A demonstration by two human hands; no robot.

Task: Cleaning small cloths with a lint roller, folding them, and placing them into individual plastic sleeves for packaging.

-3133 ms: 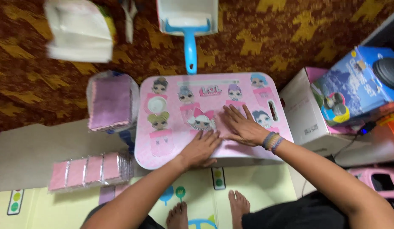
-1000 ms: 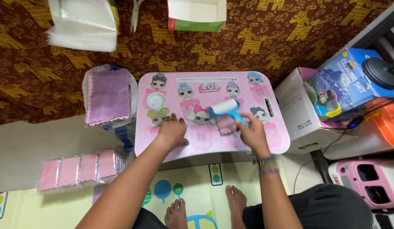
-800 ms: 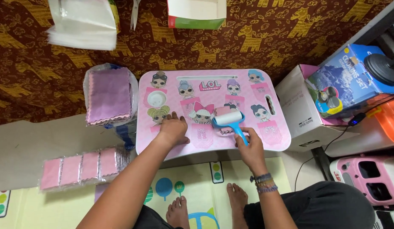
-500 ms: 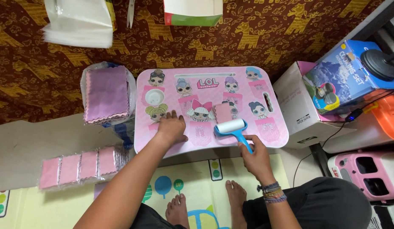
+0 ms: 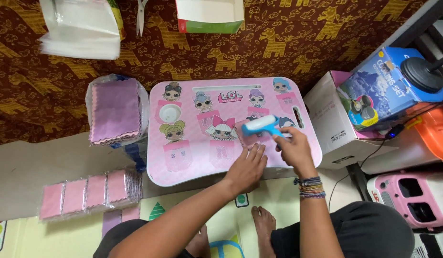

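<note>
From the camera on my head I look straight down at the pink lap table (image 5: 183, 162), its top printed with cartoon dolls. My right hand (image 5: 294, 149) is clenched around the blue handle of a lint roller (image 5: 260, 125), whose white drum lies across the right half of the tabletop, on top of a small pink cloth square (image 5: 250, 139). Beaded bracelets (image 5: 310, 187) ring that wrist. My left hand (image 5: 247, 167) grips nothing: it lies flat with fingers spread, the fingertips (image 5: 258, 150) pressing the near edge of that same cloth, just beside my right hand. So the cloth sits on the table's right-hand part, between the roller above it and my left fingertips at its lower edge.

To the left of the table stands a clear plastic bag holding a stack of pink cloths (image 5: 115, 111) with pinked edges. Nearer to me, on the grey cardboard, lies a row of wrapped pink cloth packs (image 5: 88, 192). At the far side, on the brown patterned carpet (image 5: 288, 52), I see a pile of clear plastic bags (image 5: 80, 28), a pair of scissors (image 5: 142, 14) and an open green-edged box (image 5: 210, 15). To the right is a white cardboard box (image 5: 333, 124) with a blue cookware box (image 5: 381, 91) on it. My bare feet (image 5: 262, 224) rest on the play mat below the table.
</note>
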